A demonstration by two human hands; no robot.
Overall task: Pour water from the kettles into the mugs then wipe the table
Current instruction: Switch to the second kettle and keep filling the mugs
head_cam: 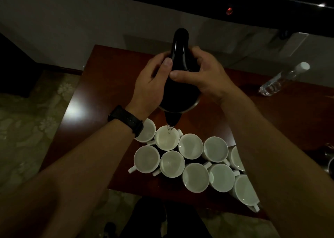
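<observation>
A black kettle (179, 85) is tipped towards me above the dark red table (112, 85). My left hand (150, 82) grips its left side and my right hand (202, 73) grips its right side, thumbs on top. A thin stream of water falls from the spout into a white mug (167, 140) in the back row. Several white mugs stand packed together in two rows, among them one (190, 146) right of the filling mug and one (172, 164) in front of it. My right forearm hides part of the rightmost mugs.
A clear plastic bottle with a white cap (283, 79) lies on the table at the right. A metal object (329, 161) shows at the right edge. Patterned carpet (27, 125) lies to the left. A dark shelf with a red light (229, 11) hangs above.
</observation>
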